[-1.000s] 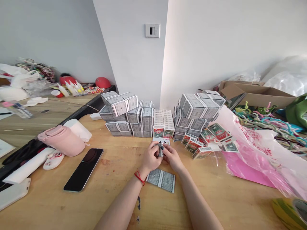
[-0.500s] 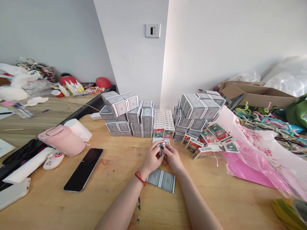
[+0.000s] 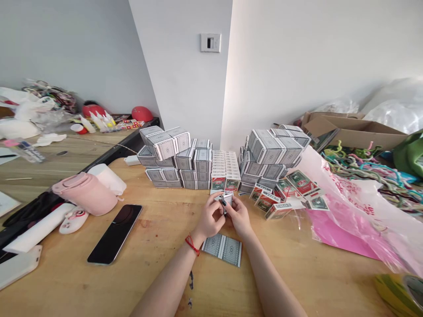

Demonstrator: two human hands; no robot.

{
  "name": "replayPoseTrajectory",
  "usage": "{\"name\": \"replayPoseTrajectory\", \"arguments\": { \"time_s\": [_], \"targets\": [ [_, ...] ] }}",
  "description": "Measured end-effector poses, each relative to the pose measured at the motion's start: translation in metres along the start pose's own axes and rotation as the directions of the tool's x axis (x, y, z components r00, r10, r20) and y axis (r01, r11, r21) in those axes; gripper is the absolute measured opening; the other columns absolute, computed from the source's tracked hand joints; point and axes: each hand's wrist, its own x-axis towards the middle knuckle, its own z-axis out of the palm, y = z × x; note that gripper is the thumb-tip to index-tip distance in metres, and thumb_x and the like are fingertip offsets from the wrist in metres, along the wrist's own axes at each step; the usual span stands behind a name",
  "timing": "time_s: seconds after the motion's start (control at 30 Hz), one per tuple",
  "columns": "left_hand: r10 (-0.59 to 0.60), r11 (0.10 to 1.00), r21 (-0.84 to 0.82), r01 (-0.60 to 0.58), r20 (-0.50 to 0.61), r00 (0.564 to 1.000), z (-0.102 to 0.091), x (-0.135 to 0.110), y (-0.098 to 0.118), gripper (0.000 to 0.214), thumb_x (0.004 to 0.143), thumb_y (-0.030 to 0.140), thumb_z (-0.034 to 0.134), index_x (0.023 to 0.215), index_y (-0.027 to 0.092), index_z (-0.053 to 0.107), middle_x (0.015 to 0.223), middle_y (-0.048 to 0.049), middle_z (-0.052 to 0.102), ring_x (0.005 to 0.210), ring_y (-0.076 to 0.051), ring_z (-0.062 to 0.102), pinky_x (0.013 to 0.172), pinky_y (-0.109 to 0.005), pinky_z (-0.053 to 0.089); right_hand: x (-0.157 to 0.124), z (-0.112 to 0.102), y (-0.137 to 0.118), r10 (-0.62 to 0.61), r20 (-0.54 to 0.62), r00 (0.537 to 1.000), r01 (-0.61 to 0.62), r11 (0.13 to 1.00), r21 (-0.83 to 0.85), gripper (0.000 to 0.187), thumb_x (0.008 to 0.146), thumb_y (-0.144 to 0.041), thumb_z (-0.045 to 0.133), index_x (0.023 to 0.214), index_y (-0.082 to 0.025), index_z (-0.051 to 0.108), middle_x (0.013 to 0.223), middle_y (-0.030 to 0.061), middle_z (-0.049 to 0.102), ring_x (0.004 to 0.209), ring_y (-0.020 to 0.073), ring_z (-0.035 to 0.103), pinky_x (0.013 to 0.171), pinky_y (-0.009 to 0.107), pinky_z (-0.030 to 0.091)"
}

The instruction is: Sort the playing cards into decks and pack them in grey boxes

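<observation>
Both hands meet at the middle of the wooden table, holding a small pack of playing cards (image 3: 226, 202) between their fingertips. My left hand (image 3: 210, 216) wears a red string bracelet, and my right hand (image 3: 239, 215) grips the pack's other side. The fingers hide most of the pack. Just below my wrists, two grey-patterned card packs (image 3: 222, 249) lie flat. Ahead of my hands stand tall stacks of grey-backed card boxes (image 3: 193, 160), and a stack of red-and-green boxes (image 3: 225, 171) rises directly behind the pack.
More grey boxes (image 3: 269, 154) stand to the right, above loose red-and-green boxes (image 3: 277, 200). A black phone (image 3: 114, 234) and a pink bottle (image 3: 85, 193) lie left. A pink plastic bag (image 3: 343, 224) lies right, with tangled yarn (image 3: 363, 165) and a cardboard box (image 3: 353, 132) behind.
My fingers have shifted on the small pack, which has turned slightly between them. The stacks and flat packs have not moved.
</observation>
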Motion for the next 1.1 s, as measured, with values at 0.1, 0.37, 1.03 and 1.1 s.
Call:
{"name": "replayPoseTrajectory", "arguments": {
  "time_s": [0.1,0.37,1.03,1.1],
  "targets": [
    [-0.061,0.988,-0.145,0.054,-0.046,0.997,0.001,-0.001,-0.006,0.008,0.069,0.011,0.05,0.075,0.016,0.051,0.125,-0.0099,0.039,0.109,-0.024,0.045,0.087,-0.039,0.042,0.001,-0.001,0.0,-0.058,-0.036,0.998,0.058,0.998,-0.01,0.042,0.067,-0.033,0.066,0.104,-0.018,0.054,0.099,0.0072,0.063,0.09,0.0203,0.058,0.079,0.032,0.045],
    [-0.451,0.822,-0.411,0.394,-0.048,0.891,0.008,0.004,-0.023,0.034,0.082,0.037,0.041,0.109,0.018,0.044,0.077,-0.0025,0.059,0.062,-0.013,0.057,0.057,-0.027,0.05,0.001,0.0,0.007,-0.124,-0.037,0.992,0.121,0.99,-0.067,0.052,0.059,-0.028,0.072,0.107,-0.019,0.054,0.102,0.0068,0.062,0.092,0.0225,0.058,0.081,0.034,0.045],
    [-0.527,0.595,-0.616,0.517,0.186,0.829,-0.005,0.012,-0.034,0.053,0.068,0.025,0.065,0.116,0.015,0.045,0.102,-0.0105,0.062,0.092,-0.02,0.059,0.082,-0.036,0.048,0.005,-0.004,0.014,0.025,-0.106,0.994,-0.022,0.999,0.026,0.06,0.055,-0.028,0.074,0.11,-0.019,0.053,0.11,0.0095,0.059,0.098,0.023,0.057,0.087,0.038,0.045],
    [-0.506,0.642,-0.579,0.502,0.172,0.845,-0.003,0.012,-0.035,0.052,0.067,0.025,0.066,0.114,0.015,0.047,0.104,-0.0116,0.061,0.097,-0.021,0.057,0.086,-0.037,0.045,0.006,-0.006,0.012,0.076,-0.117,0.99,-0.068,0.995,0.074,0.053,0.059,-0.032,0.071,0.107,-0.018,0.055,0.11,0.0093,0.06,0.102,0.0232,0.055,0.089,0.038,0.043]
  ]
}}
